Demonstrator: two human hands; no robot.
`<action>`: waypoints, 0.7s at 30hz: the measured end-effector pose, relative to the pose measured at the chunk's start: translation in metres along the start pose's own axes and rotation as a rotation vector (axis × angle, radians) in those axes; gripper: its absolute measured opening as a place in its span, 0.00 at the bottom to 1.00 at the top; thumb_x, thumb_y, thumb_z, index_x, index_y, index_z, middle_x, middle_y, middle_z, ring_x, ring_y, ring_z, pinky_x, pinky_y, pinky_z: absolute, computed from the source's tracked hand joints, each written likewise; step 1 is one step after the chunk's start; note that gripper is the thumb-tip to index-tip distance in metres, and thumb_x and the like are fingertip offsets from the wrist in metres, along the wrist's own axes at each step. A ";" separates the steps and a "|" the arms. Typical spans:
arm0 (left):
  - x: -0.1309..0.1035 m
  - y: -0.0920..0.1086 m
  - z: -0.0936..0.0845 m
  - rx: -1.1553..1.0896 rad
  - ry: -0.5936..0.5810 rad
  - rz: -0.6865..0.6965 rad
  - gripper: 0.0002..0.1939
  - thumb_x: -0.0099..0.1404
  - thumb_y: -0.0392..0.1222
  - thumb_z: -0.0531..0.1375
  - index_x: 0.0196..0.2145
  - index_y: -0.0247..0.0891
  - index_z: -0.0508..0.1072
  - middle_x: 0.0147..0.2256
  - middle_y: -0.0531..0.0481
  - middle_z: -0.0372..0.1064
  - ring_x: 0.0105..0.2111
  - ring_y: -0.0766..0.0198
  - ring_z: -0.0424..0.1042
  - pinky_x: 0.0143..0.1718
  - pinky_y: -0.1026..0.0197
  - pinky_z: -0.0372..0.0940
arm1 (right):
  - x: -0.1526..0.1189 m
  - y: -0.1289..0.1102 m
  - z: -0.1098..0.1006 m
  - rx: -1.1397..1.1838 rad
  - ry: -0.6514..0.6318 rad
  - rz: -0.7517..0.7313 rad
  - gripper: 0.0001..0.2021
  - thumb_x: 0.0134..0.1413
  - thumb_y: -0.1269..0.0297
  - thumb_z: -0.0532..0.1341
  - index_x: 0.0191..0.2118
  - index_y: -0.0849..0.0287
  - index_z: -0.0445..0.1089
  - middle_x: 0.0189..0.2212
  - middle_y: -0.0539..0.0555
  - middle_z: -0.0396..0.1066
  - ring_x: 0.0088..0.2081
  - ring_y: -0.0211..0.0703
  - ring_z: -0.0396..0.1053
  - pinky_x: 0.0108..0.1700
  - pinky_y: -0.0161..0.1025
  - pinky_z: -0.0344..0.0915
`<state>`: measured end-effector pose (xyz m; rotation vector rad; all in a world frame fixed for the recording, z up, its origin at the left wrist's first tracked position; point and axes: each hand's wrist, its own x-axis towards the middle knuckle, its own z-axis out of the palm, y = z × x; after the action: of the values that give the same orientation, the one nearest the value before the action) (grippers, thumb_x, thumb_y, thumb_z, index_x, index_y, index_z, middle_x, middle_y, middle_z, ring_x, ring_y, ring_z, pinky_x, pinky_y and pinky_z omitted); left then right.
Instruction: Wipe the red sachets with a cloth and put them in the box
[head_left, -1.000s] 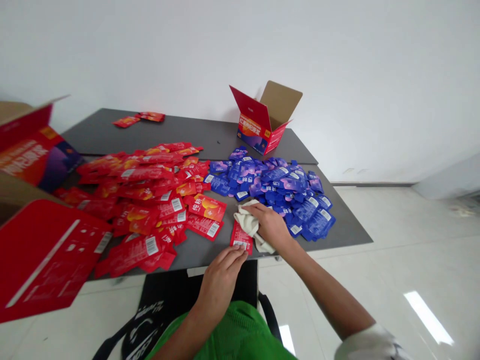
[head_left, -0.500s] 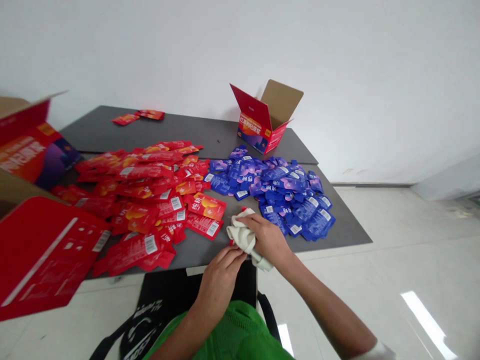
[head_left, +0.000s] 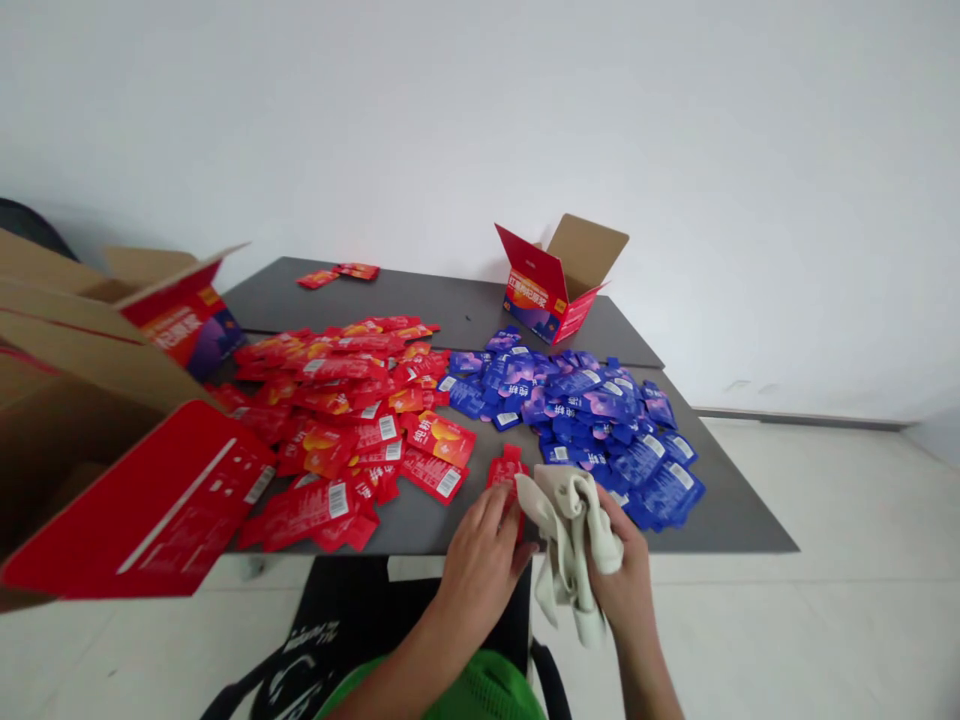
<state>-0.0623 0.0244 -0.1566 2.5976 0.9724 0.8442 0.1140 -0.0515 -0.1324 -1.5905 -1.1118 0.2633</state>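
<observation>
My right hand is closed around a bunched off-white cloth, raised at the table's front edge with its folds hanging down. My left hand grips a red pouch at the table's front edge, thumb on its right side and fingers over its lower part. The cloth hides some of that pouch's right side. Left of it lies a heap of red pouches with orange fruit prints and white barcode labels. A heap of blue pouches lies to the right, behind the cloth.
Large open cartons stand at the left, flaps spread toward the red heap. Another open red carton is at the back of the grey table. Two or so red pouches lie at the back left. Behind is a white wall.
My right hand has lifted the cloth off the red pouch and moved right, uncovering the pouch's top. My left hand has shifted onto the pouch. The camera view has tilted and turned left.
</observation>
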 end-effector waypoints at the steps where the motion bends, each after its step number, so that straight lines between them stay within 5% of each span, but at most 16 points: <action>1: 0.002 0.001 0.003 0.015 -0.009 -0.010 0.27 0.69 0.39 0.64 0.64 0.33 0.67 0.63 0.33 0.65 0.62 0.43 0.68 0.61 0.42 0.69 | -0.008 0.007 -0.001 0.035 -0.002 0.031 0.21 0.59 0.59 0.67 0.57 0.55 0.76 0.52 0.60 0.79 0.52 0.57 0.79 0.55 0.51 0.76; 7: 0.023 0.007 -0.004 0.174 -0.081 -0.102 0.25 0.64 0.32 0.61 0.59 0.30 0.70 0.55 0.31 0.72 0.54 0.43 0.75 0.51 0.47 0.75 | -0.030 0.033 0.001 0.118 -0.007 0.065 0.21 0.59 0.51 0.67 0.54 0.55 0.79 0.51 0.62 0.79 0.51 0.61 0.79 0.53 0.54 0.78; 14: 0.049 0.007 -0.029 0.212 -0.331 -0.275 0.17 0.68 0.25 0.51 0.49 0.29 0.76 0.36 0.33 0.79 0.34 0.45 0.82 0.32 0.52 0.75 | -0.049 0.070 0.004 0.107 -0.084 0.109 0.23 0.62 0.45 0.64 0.57 0.51 0.77 0.53 0.61 0.79 0.53 0.63 0.78 0.52 0.58 0.79; 18: 0.050 -0.010 -0.050 0.221 -0.300 -0.299 0.13 0.72 0.30 0.52 0.43 0.33 0.77 0.31 0.39 0.79 0.33 0.48 0.82 0.32 0.56 0.74 | -0.047 0.081 0.000 0.137 -0.134 0.139 0.21 0.60 0.45 0.66 0.53 0.49 0.79 0.51 0.60 0.80 0.53 0.64 0.78 0.52 0.56 0.79; 21: 0.053 -0.034 -0.082 0.206 -0.143 -0.285 0.16 0.76 0.36 0.51 0.50 0.36 0.78 0.35 0.40 0.81 0.36 0.52 0.82 0.37 0.57 0.74 | -0.043 0.080 -0.004 0.176 -0.207 0.191 0.20 0.61 0.46 0.66 0.54 0.48 0.78 0.52 0.58 0.80 0.55 0.63 0.76 0.53 0.51 0.79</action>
<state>-0.0964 0.0869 -0.0816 2.5515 1.4079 0.5032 0.1343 -0.0813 -0.2158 -1.5367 -1.0610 0.6488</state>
